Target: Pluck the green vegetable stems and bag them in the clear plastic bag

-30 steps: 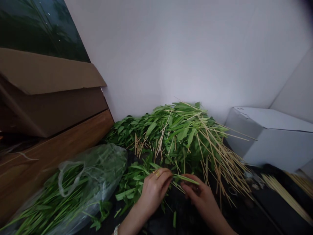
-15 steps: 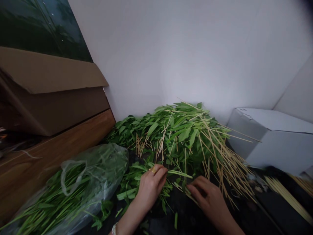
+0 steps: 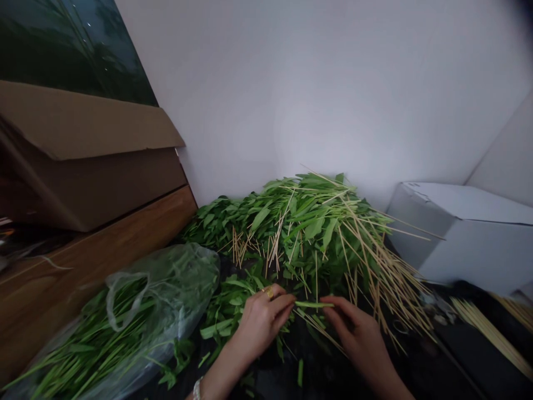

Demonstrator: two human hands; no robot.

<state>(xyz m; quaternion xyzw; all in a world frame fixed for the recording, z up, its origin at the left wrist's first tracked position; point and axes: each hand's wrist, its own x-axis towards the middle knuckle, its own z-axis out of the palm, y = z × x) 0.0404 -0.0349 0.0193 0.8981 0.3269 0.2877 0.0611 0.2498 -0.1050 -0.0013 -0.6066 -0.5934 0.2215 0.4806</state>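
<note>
Level between my two hands runs a short green vegetable stem (image 3: 313,304). My left hand (image 3: 263,315), with a gold ring, pinches its left end between thumb and fingers. Its right end is at the fingertips of my right hand (image 3: 353,326), which are closed on it. Thin wooden sticks (image 3: 320,328) slant just below the stem and pass by my right hand; whether that hand touches them I cannot tell. Loose leafy greens (image 3: 225,305) lie beside and partly behind my left hand. A cut piece of stem (image 3: 300,372) rests on the dark surface below.
Behind my hands is a heap of greens threaded on sticks (image 3: 308,216), against the white wall. A clear plastic bag (image 3: 183,283) of long-stemmed greens lies left. A cardboard box (image 3: 125,183) stands beyond it. At right are a white box (image 3: 478,244) and more sticks (image 3: 491,333).
My right hand has moved up and closed its fingertips on the stem's right end. My left hand has shifted slightly right and down; the stem now lies level between both hands.
</note>
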